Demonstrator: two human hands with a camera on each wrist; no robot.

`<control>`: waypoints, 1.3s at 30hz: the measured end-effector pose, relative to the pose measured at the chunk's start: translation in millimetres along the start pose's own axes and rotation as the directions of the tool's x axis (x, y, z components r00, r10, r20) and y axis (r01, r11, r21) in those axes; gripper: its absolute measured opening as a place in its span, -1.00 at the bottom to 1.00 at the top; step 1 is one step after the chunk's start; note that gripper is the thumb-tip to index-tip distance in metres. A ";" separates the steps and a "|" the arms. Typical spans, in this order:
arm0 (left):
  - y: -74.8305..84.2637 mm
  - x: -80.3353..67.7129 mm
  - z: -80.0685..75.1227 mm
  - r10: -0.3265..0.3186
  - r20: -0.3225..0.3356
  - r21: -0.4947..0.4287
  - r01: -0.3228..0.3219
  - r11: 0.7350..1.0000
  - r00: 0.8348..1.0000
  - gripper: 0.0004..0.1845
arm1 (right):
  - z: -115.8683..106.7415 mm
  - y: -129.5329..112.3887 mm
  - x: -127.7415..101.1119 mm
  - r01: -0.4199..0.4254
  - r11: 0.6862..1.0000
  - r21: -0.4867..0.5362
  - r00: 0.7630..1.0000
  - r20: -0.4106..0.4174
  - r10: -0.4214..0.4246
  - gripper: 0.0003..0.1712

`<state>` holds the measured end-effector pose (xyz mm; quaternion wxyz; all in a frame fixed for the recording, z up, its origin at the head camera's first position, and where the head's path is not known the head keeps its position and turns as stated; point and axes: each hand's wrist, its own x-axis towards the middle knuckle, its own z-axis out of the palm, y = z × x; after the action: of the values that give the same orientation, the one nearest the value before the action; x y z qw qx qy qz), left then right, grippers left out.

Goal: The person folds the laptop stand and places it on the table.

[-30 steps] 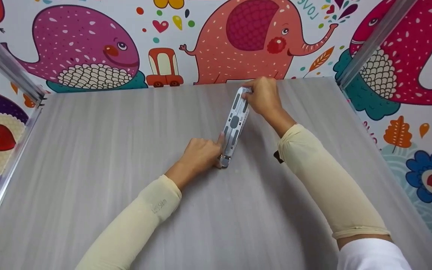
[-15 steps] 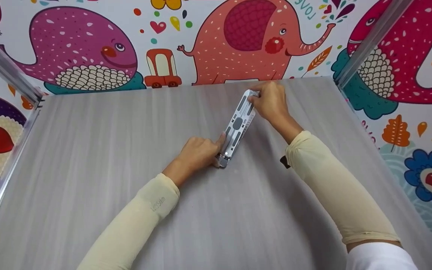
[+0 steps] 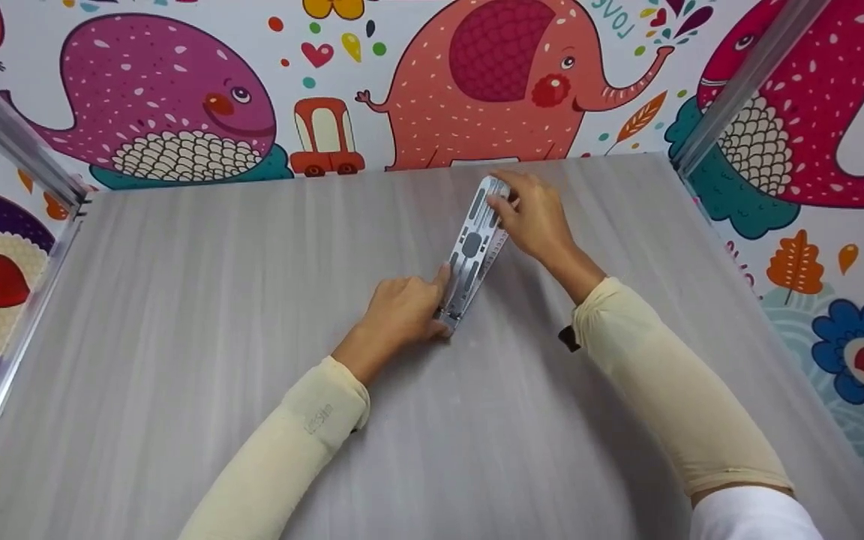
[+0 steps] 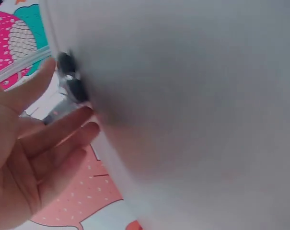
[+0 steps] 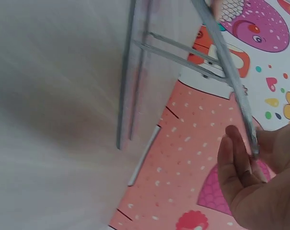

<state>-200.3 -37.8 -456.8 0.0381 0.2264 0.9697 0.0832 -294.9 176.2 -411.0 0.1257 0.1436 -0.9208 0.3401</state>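
A silver folding laptop stand [image 3: 472, 244] with grey rubber pads is held at a slant over the table. My left hand [image 3: 400, 307] grips its near end, the index finger along the left edge and the thumb at the bottom. Dark rubber feet [image 4: 76, 90] show beside the left fingers in the left wrist view. At the far end, my right hand [image 3: 538, 210] pinches the raised top between thumb and fingers. From the right wrist, the lifted arm [image 5: 231, 72] stands apart from lower rails [image 5: 128, 72], with thin cross struts between them.
The grey wood-grain table [image 3: 214, 300] spreads around both hands. A white wall printed with cartoon animals [image 3: 492, 82] rises behind it. Metal posts [image 3: 754, 82] stand at the back corners, and a metal edge [image 3: 12, 352] runs along the left.
The stand's far end swung right with my right hand, then came slightly back left. My right thumb lies further over the top face. My left hand has shifted its hold slightly at the near end.
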 end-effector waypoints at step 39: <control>39.4 0.3 19.3 -0.247 -0.212 -0.077 0.235 0.969 0.946 -0.73 | 29.8 79.5 3.0 0.158 0.931 -0.329 0.791 0.607 0.080 -0.44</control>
<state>-181.4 -0.1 -468.7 -0.0540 0.0946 0.9859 0.1272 -329.5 213.8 -478.9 -0.1468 0.2393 -0.9549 0.0966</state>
